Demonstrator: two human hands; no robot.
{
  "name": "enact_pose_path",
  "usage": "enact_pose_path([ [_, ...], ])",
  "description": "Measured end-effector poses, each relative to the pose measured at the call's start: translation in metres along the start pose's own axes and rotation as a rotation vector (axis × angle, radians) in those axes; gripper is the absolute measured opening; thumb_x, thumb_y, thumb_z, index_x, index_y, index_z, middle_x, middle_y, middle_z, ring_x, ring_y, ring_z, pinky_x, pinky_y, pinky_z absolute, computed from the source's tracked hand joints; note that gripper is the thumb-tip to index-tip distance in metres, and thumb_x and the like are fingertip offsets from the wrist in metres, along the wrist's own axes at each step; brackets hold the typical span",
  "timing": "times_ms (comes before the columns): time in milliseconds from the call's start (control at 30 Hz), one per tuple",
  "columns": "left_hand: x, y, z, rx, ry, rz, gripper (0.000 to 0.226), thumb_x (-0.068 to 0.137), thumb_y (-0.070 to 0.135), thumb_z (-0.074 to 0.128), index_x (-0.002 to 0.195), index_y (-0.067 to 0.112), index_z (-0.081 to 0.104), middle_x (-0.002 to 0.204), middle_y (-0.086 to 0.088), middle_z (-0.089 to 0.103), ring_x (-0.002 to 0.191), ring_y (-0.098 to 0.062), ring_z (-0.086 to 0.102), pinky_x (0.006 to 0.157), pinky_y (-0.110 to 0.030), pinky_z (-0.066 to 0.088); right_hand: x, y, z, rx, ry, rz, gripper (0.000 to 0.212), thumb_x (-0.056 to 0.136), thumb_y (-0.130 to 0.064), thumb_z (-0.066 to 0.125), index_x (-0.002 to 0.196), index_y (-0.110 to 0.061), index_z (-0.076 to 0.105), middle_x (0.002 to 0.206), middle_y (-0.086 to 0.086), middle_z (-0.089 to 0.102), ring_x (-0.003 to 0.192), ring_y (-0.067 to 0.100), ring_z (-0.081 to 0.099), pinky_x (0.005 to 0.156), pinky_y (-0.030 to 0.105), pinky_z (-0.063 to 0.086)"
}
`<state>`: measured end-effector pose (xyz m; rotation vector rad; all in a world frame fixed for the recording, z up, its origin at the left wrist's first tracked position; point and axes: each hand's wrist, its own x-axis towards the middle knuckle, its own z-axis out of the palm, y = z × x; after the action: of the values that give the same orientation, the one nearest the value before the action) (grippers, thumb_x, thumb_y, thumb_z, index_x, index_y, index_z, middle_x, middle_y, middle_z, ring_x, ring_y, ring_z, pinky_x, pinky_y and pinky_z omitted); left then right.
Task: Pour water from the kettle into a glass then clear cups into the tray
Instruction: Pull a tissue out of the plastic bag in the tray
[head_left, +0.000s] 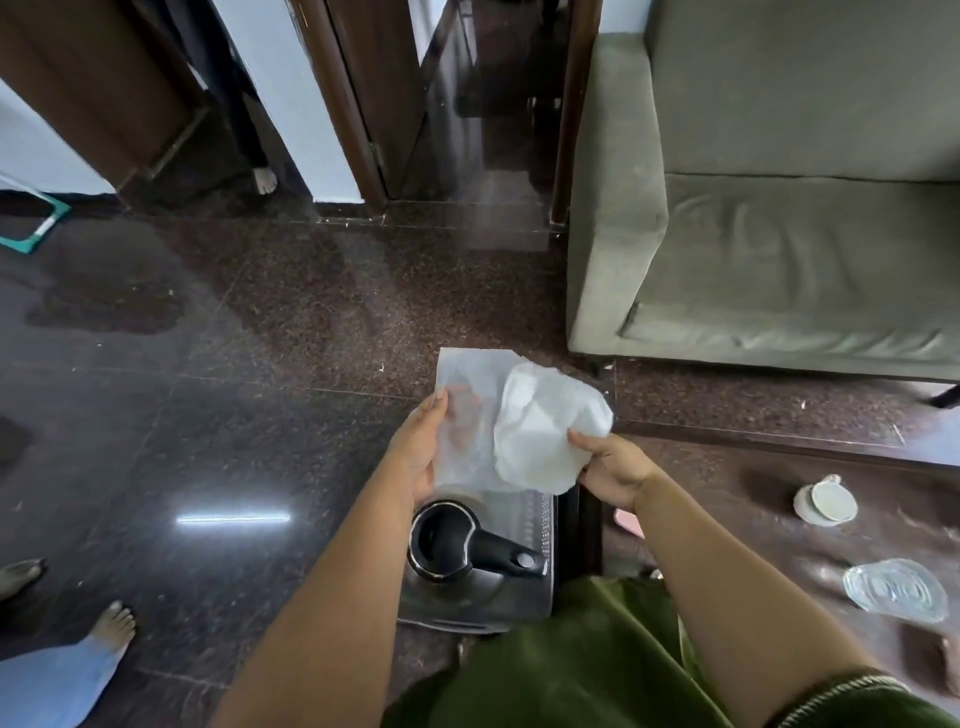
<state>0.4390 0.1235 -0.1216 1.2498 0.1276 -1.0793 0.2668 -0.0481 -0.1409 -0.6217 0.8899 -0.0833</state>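
Both hands busy: left hand (415, 447) grips the flat tissue sheet (462, 415), right hand (610, 467) pinches the crumpled wad (545, 426), kettle (457, 540) sits on tray (519, 603) directly below, cup (828, 501) on table right — dropped tissue likely lands in kettle.

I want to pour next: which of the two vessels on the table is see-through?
The glass, nearer the picture's lower right corner: it is clear, with rings showing through it. The cup beyond it is opaque white.
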Motion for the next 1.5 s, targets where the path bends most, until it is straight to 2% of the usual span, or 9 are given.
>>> enact_pose_path([
  [167, 0.034, 0.004, -0.038, -0.047, -0.040, -0.117, 0.042, 0.097, 0.040, 0.050, 0.130, 0.015, 0.058, 0.124, -0.015, 0.064, 0.109, -0.031, 0.063, 0.081, -0.047, 0.056, 0.042, 0.020, 0.007, 0.050, -0.054, 0.029, 0.045, 0.082, -0.012, 0.064, 0.127, -0.010, 0.058, 0.115, 0.010, 0.070, 0.110, 0.028, 0.061, 0.099, 0.046, 0.046],
  [300, 0.057, -0.004, -0.062, 0.159, 0.170, -0.120, 0.027, 0.100, 0.033, 0.047, 0.116, 0.015, 0.060, 0.105, -0.008, 0.068, 0.083, -0.022, 0.066, 0.066, -0.037, 0.056, 0.071, 0.040, 0.012, -0.098, 0.019, 0.106, 0.035, 0.087, -0.008, 0.063, 0.121, -0.005, 0.061, 0.121, 0.016, 0.066, 0.105, 0.030, 0.064, 0.089, 0.047, 0.053],
  [533, 0.094, -0.032, -0.101, 1.140, 0.195, 0.097, 0.060, 0.081, 0.040, 0.074, 0.130, 0.017, 0.048, 0.113, -0.004, 0.065, 0.100, -0.026, 0.064, 0.083, -0.038, 0.053, 0.102, 0.072, 0.010, -0.739, 0.513, 0.060, 0.032, 0.093, -0.014, 0.060, 0.120, 0.004, 0.061, 0.106, 0.016, 0.064, 0.098, 0.035, 0.061, 0.088, 0.043, 0.051],
  [733, 0.105, -0.071, -0.117, 1.490, 0.101, 0.041, 0.082, 0.084, 0.012, 0.062, 0.146, 0.027, 0.011, 0.114, -0.017, 0.063, 0.101, -0.038, 0.063, 0.083, -0.041, 0.049, 0.114, 0.091, 0.022, -1.228, 0.509, -0.038, 0.026, 0.095, -0.013, 0.049, 0.111, 0.003, 0.063, 0.115, 0.019, 0.062, 0.103, 0.035, 0.061, 0.081, 0.032, 0.046],
  [900, 0.114, -0.081, -0.122, 1.479, 0.080, 0.108, 0.034, 0.096, 0.013, 0.045, 0.129, 0.017, 0.039, 0.115, -0.007, 0.053, 0.096, -0.024, 0.055, 0.076, -0.032, 0.038, 0.138, 0.106, 0.020, -1.356, 0.472, -0.086, 0.030, 0.094, -0.004, 0.042, 0.117, 0.000, 0.060, 0.126, 0.014, 0.053, 0.110, 0.031, 0.057, 0.094, 0.028, 0.043],
  [1167, 0.127, -0.089, -0.130, 2.107, -0.093, 0.703, 0.024, 0.076, 0.013, 0.066, 0.100, 0.009, 0.063, 0.107, -0.012, 0.057, 0.085, -0.028, 0.053, 0.066, -0.037, 0.051, 0.116, 0.081, 0.030, -1.161, 0.637, -0.185, 0.025, 0.090, 0.000, 0.045, 0.110, 0.001, 0.060, 0.117, 0.018, 0.061, 0.104, 0.035, 0.062, 0.080, 0.031, 0.045],
  [1267, 0.134, -0.081, -0.124, 2.038, -0.323, 0.560, 0.057, 0.077, 0.045, 0.071, 0.123, 0.013, 0.060, 0.136, -0.011, 0.052, 0.123, -0.032, 0.049, 0.097, -0.045, 0.042, 0.115, 0.065, 0.026, -0.932, 0.586, -0.140, 0.028, 0.097, -0.016, 0.051, 0.120, -0.001, 0.060, 0.107, 0.014, 0.066, 0.098, 0.033, 0.061, 0.076, 0.029, 0.042],
  [1333, 0.137, -0.075, -0.119, 2.036, -0.430, 0.377, 0.076, 0.085, 0.056, 0.059, 0.147, 0.019, 0.036, 0.159, -0.003, 0.018, 0.147, -0.025, 0.012, 0.118, -0.042, 0.010, 0.125, 0.069, 0.028, -0.630, 0.444, -0.057, 0.034, 0.095, -0.016, 0.057, 0.126, -0.002, 0.058, 0.110, 0.011, 0.066, 0.101, 0.031, 0.062, 0.085, 0.038, 0.051],
  [1500, 0.151, -0.088, -0.123, 2.037, -0.288, 0.210, 0.101, 0.084, 0.065, 0.054, 0.154, 0.019, -0.003, 0.161, 0.003, -0.014, 0.148, -0.020, -0.010, 0.117, -0.036, -0.010, 0.170, 0.111, 0.016, -0.559, 0.427, 0.181, 0.037, 0.094, -0.015, 0.061, 0.128, -0.002, 0.054, 0.120, 0.017, 0.063, 0.110, 0.037, 0.061, 0.097, 0.054, 0.049],
])
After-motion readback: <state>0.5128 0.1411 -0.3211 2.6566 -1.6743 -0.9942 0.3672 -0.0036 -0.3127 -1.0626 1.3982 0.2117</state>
